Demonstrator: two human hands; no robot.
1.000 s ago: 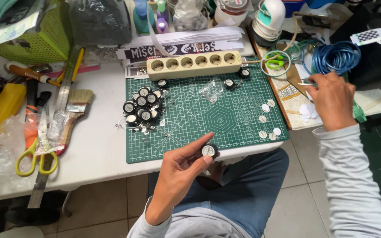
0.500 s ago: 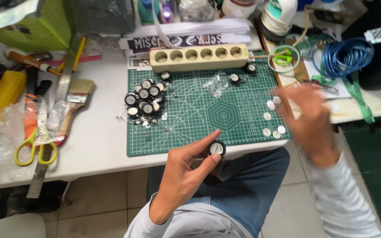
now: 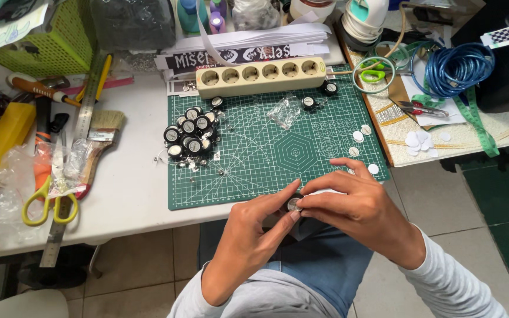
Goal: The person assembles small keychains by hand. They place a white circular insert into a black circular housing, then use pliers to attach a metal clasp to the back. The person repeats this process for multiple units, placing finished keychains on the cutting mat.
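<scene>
Closest to you, both hands meet just below the near edge of the green cutting mat [image 3: 254, 176]: your left hand [image 3: 248, 241] and your right hand [image 3: 360, 212] pinch one small round black cap with a pale disc face [image 3: 294, 204] between their fingertips, held over your lap. It looks light and rigid, likely smooth on the rim, so it could slip; grip it by the rim with the pads rather than pressing the face, which may be a thin stuck-on piece. Further out on the mat a cluster of similar black caps [image 3: 188, 136] lies left of centre, with a crumpled clear bag [image 3: 284, 112] and loose white discs [image 3: 360, 144] to the right. Beyond them sits a beige power strip [image 3: 260, 76], and far right a blue wire coil [image 3: 458, 68]. Yellow-handled scissors [image 3: 45, 197] lie far left.
</scene>
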